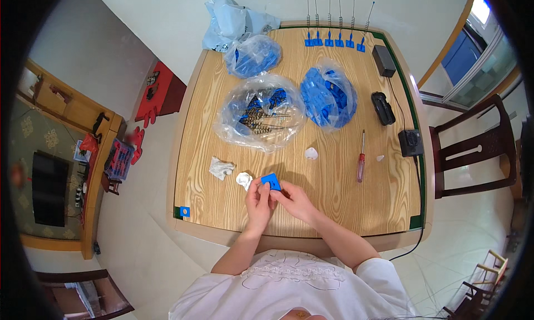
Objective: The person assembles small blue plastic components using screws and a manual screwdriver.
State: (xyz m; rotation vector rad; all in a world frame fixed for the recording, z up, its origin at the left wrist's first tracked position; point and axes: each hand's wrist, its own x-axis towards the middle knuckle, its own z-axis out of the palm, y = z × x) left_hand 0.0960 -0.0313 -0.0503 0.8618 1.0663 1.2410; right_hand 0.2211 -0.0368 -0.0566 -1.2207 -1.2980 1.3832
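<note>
A small blue square piece (271, 181) is gripped by both hands above the front part of the table. Fingers of my left hand (257, 204) are closed on its left and lower side. My right hand (295, 201) pinches its lower right side, with the thumb on the face. Just beyond my left hand lie a crumpled white tissue (243, 180) and another white crumpled piece (221, 168). Farther off, a clear plastic bag (232, 132) holds several metal springs with blue parts. The undersides of my fingers are hidden.
Behind stand two bags of blue parts (328, 97) (253, 57) and a pale blue bag (229, 20). Several springs on blue bases (329, 42) line the far edge. Rightward lie a screwdriver (360, 167), black case (382, 108) and corded black box (410, 143). A blue square (184, 211) sits at the near left corner.
</note>
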